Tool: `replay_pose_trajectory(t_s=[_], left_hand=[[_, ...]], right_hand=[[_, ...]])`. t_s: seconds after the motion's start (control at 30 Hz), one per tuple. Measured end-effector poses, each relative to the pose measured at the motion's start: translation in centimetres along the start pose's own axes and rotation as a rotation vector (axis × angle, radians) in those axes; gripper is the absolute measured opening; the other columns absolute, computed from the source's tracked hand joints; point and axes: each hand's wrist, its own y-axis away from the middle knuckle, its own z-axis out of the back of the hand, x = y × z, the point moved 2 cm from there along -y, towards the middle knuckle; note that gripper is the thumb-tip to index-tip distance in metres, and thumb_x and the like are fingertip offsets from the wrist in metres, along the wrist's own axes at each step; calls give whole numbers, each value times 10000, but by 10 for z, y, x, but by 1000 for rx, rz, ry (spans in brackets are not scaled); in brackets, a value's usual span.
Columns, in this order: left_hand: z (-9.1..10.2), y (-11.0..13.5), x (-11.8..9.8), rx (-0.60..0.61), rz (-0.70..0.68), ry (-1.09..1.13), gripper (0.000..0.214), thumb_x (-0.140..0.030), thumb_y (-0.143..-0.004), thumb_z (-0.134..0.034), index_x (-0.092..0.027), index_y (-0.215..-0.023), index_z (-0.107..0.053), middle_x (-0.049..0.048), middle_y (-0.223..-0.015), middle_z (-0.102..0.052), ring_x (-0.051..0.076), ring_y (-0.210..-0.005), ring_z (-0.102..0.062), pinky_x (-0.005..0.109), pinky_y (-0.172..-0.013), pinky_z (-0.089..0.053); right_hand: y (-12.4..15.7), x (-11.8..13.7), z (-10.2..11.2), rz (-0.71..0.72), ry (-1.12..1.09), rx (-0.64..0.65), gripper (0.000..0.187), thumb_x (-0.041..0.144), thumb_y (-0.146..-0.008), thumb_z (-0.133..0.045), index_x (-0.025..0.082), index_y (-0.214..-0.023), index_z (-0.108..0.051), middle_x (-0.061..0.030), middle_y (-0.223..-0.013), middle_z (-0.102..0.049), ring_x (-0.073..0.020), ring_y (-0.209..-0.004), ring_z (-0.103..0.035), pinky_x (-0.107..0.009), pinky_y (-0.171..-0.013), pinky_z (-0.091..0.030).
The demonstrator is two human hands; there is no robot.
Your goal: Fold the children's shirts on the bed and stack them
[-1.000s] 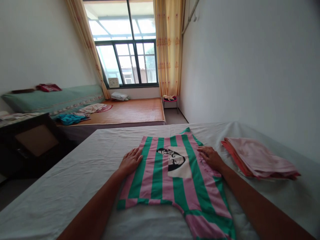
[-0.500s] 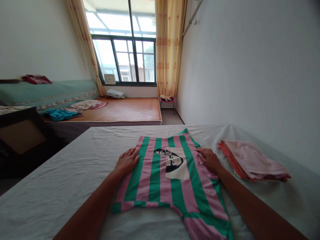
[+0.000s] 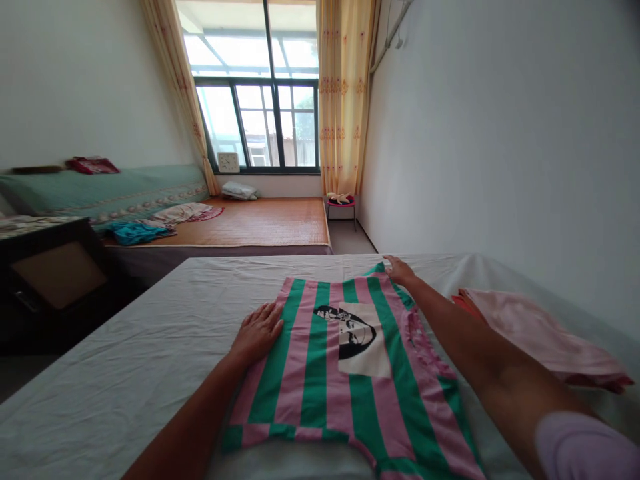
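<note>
A pink and green striped garment [image 3: 315,373] lies spread out on the white-covered surface, with a black and cream face print on it. My left hand [image 3: 259,332] rests flat along its left edge, fingers stretched out and slightly apart. At the garment's far right corner is my right hand [image 3: 399,270]. Its fingers reach out beside the green tip and look apart; whether they touch the cloth is hard to see. The near right part of the garment runs out of the picture.
Folded pink and red cloths [image 3: 540,333] lie on the right side of the white sheet [image 3: 165,347], near the wall. Beyond stand a bed with a brown mat [image 3: 265,220], a dark cabinet [image 3: 55,273] at left and a small pink stool [image 3: 341,201].
My right hand has moved away from me along the garment's right side to its far corner. My left hand stays at the left edge. The view has shifted slightly.
</note>
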Motion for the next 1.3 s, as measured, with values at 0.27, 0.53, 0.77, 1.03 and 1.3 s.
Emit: replay_pose_trajectory(t_s=[0.27,0.53,0.77,1.03,1.3], left_hand=[[0,-1,1,-1,-14,6,532,-441,-945,-268,-274,-1442,-352,22,-1505,-340,220,-1396,-272,416,-1119,-224],[-4,-3,3,-28,-17,28,519,-443,-935,-307,-288,-1425,-384,16,-1490,-371,220,-1386,-291,402,-1115,-237],[-4,-4,3,-16,-22,25,533,-452,-940,-280,-280,-1438,-361,11,-1498,-355,219,-1392,-276,408,-1120,-215],[-3,-3,2,-6,-21,9,540,-450,-941,-266,-270,-1443,-353,11,-1498,-355,211,-1394,-269,391,-1120,-209],[-3,-2,2,-20,-21,34,534,-452,-935,-293,-275,-1432,-372,15,-1494,-363,218,-1391,-276,400,-1121,-217]], right_hand=[[-4,13,-11,75,96,90,416,147,-837,-463,241,-1216,-605,-104,-1181,-618,-224,-1011,-611,-319,-888,-443],[75,-4,10,214,-76,7,159,221,-756,-578,218,-898,-650,-36,-1000,-642,-174,-833,-597,-257,-713,-446],[91,-15,36,-11,-460,384,562,695,-757,-487,177,-884,-665,-26,-724,-646,-130,-580,-546,-216,-478,-376],[84,13,12,82,-332,324,471,625,-664,-623,181,-803,-699,-19,-724,-677,-144,-624,-583,-219,-538,-415],[39,23,30,114,-105,248,181,300,-738,-620,184,-854,-695,-34,-735,-685,-192,-727,-626,-267,-680,-484]])
